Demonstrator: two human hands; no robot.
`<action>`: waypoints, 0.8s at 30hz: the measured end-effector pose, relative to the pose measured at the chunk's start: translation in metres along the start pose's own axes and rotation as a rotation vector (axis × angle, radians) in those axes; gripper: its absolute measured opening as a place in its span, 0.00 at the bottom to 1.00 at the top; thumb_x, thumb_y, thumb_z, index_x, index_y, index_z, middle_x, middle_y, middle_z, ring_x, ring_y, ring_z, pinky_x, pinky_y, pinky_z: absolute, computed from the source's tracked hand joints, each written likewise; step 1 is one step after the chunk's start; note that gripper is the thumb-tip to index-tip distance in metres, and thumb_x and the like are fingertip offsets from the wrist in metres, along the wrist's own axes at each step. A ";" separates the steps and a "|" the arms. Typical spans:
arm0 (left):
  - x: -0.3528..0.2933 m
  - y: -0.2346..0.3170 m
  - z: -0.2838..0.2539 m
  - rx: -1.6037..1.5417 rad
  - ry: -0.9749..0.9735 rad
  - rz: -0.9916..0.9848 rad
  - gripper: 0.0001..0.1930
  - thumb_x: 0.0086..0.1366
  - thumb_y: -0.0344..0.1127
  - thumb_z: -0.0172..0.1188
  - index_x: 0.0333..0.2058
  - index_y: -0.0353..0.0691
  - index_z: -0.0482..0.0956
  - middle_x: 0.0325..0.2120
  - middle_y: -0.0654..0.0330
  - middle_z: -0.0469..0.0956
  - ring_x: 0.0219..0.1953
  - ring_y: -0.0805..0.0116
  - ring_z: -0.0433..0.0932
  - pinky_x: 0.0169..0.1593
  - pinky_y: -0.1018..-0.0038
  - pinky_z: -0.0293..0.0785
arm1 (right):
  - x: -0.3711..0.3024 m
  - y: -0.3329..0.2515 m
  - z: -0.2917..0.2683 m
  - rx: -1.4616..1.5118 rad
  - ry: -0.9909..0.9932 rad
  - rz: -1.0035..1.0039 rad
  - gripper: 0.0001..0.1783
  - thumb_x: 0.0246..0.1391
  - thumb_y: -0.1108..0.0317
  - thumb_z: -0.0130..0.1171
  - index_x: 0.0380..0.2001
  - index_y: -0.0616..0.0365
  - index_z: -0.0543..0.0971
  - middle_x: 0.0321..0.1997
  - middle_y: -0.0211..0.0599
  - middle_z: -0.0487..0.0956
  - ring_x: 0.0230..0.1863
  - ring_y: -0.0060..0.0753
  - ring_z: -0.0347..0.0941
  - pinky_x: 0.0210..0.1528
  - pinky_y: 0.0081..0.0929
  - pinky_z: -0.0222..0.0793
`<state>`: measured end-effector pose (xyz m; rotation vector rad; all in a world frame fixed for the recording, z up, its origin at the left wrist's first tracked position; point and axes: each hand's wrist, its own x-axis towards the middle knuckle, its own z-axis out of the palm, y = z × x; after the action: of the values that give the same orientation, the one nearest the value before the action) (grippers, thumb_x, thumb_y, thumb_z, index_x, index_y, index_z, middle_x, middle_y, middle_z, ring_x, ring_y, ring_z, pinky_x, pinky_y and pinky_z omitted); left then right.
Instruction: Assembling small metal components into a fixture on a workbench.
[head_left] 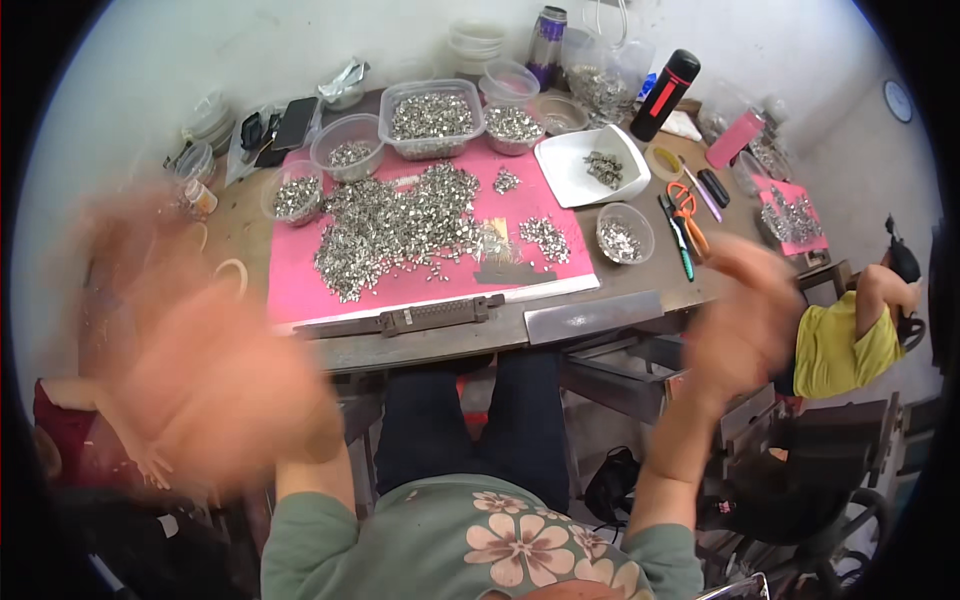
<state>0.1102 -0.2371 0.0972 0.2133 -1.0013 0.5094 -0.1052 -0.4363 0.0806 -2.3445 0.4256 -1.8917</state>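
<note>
My left hand point(215, 370) is raised at the left, close to the camera and smeared by motion, so its fingers are unclear. On the other side, my right hand point(745, 315) is up near the table's front right edge, also blurred. I cannot make out anything in either hand. Between them lies a pink mat point(295, 250) bearing a wide heap of small silvery metal pieces point(400, 225). A smaller pile of the pieces point(545, 240) sits at the mat's right. Orange-handled pliers point(683, 200) and a green-and-black pen-like tool point(675, 235) lie just beyond my right hand.
Clear plastic tubs point(430, 115) of metal pieces line the mat's far side, with a white scoop tray point(590, 165) beside them. A black bottle point(665, 95) and a pink bottle point(735, 138) stand farther right. A person in yellow point(845, 345) sits at right; another's red sleeve point(60, 405) shows left.
</note>
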 end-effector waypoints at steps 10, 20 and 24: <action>-0.262 -0.137 -0.050 0.860 -1.001 -0.605 0.03 0.59 0.35 0.65 0.33 0.49 0.84 0.28 0.66 0.81 0.37 0.62 0.76 0.48 0.65 0.62 | -0.189 0.112 0.098 0.072 -0.528 0.355 0.05 0.51 0.78 0.64 0.33 0.61 0.81 0.33 0.44 0.76 0.37 0.49 0.75 0.41 0.42 0.71; -0.261 -0.149 -0.046 1.007 -1.289 -0.408 0.08 0.55 0.40 0.67 0.28 0.43 0.84 0.33 0.56 0.80 0.45 0.54 0.75 0.56 0.53 0.61 | -0.184 0.109 0.110 -0.140 -0.629 0.214 0.06 0.52 0.77 0.61 0.35 0.63 0.76 0.37 0.50 0.73 0.42 0.56 0.72 0.45 0.48 0.69; -0.249 -0.156 -0.058 0.961 -1.306 -0.371 0.07 0.54 0.38 0.65 0.26 0.42 0.83 0.28 0.58 0.81 0.39 0.59 0.78 0.53 0.54 0.63 | -0.181 0.104 0.117 -0.179 -0.622 0.153 0.05 0.54 0.77 0.60 0.35 0.63 0.75 0.37 0.51 0.73 0.41 0.55 0.71 0.43 0.48 0.68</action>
<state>0.1236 -0.4257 -0.1350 1.7224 -1.8356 0.4478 -0.0423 -0.4971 -0.1420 -2.7435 0.6905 -1.0116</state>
